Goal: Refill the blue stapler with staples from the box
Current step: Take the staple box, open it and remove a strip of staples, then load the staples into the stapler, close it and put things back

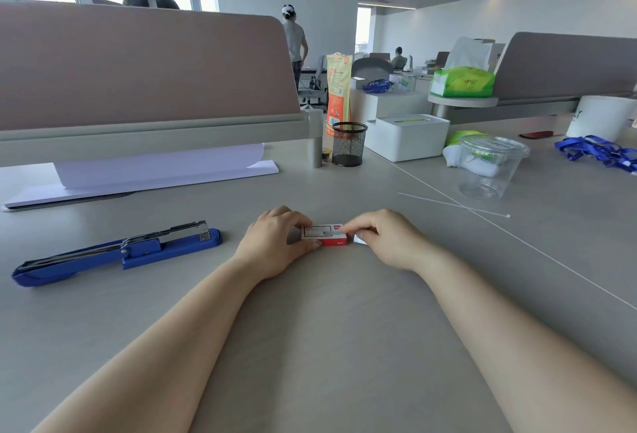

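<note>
A small red and white staple box (325,234) lies on the grey desk (310,329) straight ahead of me. My left hand (275,244) grips its left end, thumb at the front edge. My right hand (386,239) pinches its right end between thumb and fingers. The long blue stapler (117,251) lies on the desk to the left, its top swung open so the metal staple rail shows. It is apart from both hands.
A white paper pad (144,177) lies under the pink divider (138,63) at the back left. A black mesh pen cup (349,148), a white box (408,136), a clear plastic tub (491,167) and blue lanyards (599,153) stand to the back right. A white cable tie (455,205) lies nearby.
</note>
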{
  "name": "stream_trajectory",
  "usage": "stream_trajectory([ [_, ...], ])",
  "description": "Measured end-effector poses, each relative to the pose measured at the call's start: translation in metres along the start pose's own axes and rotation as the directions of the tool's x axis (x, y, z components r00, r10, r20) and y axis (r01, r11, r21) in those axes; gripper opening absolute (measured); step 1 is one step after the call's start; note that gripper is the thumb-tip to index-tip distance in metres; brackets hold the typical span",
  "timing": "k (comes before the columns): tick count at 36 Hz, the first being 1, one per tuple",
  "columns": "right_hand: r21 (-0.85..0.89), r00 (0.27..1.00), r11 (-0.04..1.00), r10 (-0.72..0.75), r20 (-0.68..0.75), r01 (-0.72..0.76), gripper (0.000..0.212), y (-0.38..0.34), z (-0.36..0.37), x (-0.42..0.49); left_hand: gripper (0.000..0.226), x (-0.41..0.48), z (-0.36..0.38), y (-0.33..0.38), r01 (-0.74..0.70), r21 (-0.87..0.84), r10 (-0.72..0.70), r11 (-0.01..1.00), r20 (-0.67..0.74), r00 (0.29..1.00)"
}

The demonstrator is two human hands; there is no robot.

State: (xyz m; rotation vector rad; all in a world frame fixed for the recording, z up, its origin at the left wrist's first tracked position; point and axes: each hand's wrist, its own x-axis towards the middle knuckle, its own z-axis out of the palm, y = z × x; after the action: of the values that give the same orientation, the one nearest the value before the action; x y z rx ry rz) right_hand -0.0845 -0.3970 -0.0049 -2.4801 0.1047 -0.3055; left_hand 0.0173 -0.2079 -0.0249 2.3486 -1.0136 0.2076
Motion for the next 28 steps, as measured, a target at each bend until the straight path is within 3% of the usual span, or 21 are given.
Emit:
stream_trajectory([
  [6, 0.069, 0.999, 0.998, -0.006, -0.042, 0.008, 0.032, 0.003, -0.001, 0.001, 0.040, 0.000, 0.001, 0.000, -0.004, 0.031, 0.004, 1.000, 0.002, 1.000],
  [12, 0.311, 0.980, 0.948, -0.012, -0.197, 0.074, 0.022, -0.011, -0.001, -0.003, 0.052, -0.009, -0.010, 0.000, 0.019, 0.075, -0.015, 0.997, -0.056, 0.998],
  [16, 0.312, 0.973, 0.944, -0.031, -0.230, 0.104, 0.019, -0.035, 0.013, 0.001, 0.049, -0.022, -0.030, -0.005, 0.036, 0.143, -0.022, 0.989, -0.102, 0.995],
  [20, 0.317, 0.984, 0.939, -0.091, -0.153, 0.137, 0.017, -0.067, 0.037, 0.008, 0.045, -0.055, -0.059, -0.025, 0.085, 0.223, -0.043, 0.971, -0.188, 0.981],
  [24, 0.291, 0.977, 0.937, -0.213, 0.028, 0.195, 0.014, -0.099, 0.078, 0.012, 0.036, -0.104, -0.090, -0.059, 0.187, 0.297, -0.092, 0.936, -0.307, 0.947],
  [28, 0.284, 0.955, 0.934, -0.263, 0.136, 0.217, 0.016, -0.126, 0.113, 0.022, 0.043, -0.134, -0.114, -0.089, 0.318, 0.340, -0.180, 0.885, -0.380, 0.907],
])
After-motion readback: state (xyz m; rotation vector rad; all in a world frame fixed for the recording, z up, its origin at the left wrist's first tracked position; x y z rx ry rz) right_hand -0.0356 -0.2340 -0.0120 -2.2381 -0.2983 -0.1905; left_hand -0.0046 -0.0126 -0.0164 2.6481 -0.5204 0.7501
